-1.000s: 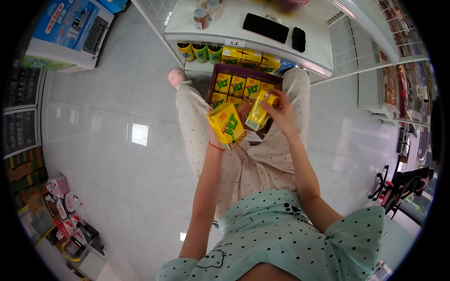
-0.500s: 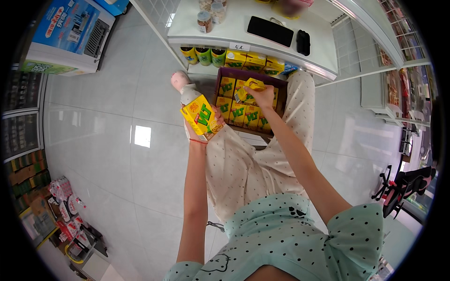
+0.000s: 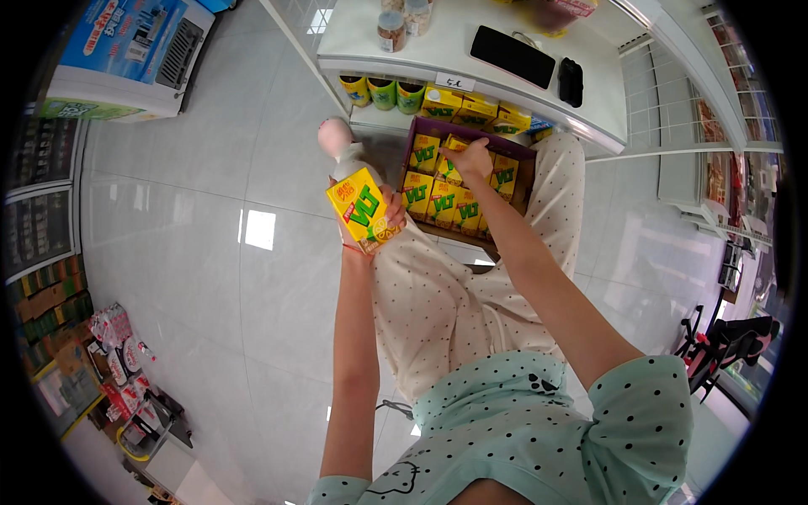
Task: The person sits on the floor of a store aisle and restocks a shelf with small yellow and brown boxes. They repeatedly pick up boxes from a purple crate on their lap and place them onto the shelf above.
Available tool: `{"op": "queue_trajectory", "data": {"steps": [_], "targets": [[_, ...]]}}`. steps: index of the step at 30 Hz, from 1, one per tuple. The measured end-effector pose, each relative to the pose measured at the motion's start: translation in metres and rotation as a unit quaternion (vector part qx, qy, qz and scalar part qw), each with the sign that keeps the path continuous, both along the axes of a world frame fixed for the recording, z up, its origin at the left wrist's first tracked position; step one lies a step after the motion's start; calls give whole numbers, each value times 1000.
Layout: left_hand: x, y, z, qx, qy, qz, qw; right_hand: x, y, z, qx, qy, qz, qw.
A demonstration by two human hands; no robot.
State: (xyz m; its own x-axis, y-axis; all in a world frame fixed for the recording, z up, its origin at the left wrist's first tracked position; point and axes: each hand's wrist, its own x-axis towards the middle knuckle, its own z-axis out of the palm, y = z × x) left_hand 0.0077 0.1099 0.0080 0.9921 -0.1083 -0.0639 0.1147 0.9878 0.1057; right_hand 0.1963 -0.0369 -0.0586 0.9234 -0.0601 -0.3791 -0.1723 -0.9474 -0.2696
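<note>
My left hand point(image 3: 380, 220) holds a yellow drink carton pack point(image 3: 362, 209) up over my left knee. My right hand point(image 3: 471, 158) reaches into an open cardboard box point(image 3: 507, 150) resting on my lap and grips one of the yellow drink cartons point(image 3: 453, 155) inside. The box holds several more yellow cartons point(image 3: 446, 206) standing in rows. I sit facing a low white shelf.
The lower shelf point(image 3: 379, 122) ahead holds yellow and green cans point(image 3: 383, 91) and more yellow cartons point(image 3: 471, 108). On the white counter point(image 3: 438, 42) lie a black phone point(image 3: 515, 55), a small black object point(image 3: 571, 81) and jars point(image 3: 391, 29). A chest freezer point(image 3: 126, 59) stands far left, snack racks point(image 3: 118, 353) lower left.
My left hand carried its carton pack out to the left, away from the box. My right hand went forward and down into the box onto a carton.
</note>
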Motion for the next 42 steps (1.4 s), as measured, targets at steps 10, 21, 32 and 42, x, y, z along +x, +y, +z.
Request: {"op": "queue_trajectory", "data": {"steps": [10,21,32,42], "targets": [[7,-1,2,15,30,-10,999,-5,-9,7,-16,-28,30,999],[7,-2,4,45,55,-1,997,-7,0,-15,-32,-20,0,999],[9,-4,11,43,34,-4,998,-70,-19,-29,0,-176,183,967],[8,-4,1,31,58,-7,998,-68,-10,-24,-85,-112,350,926]]}}
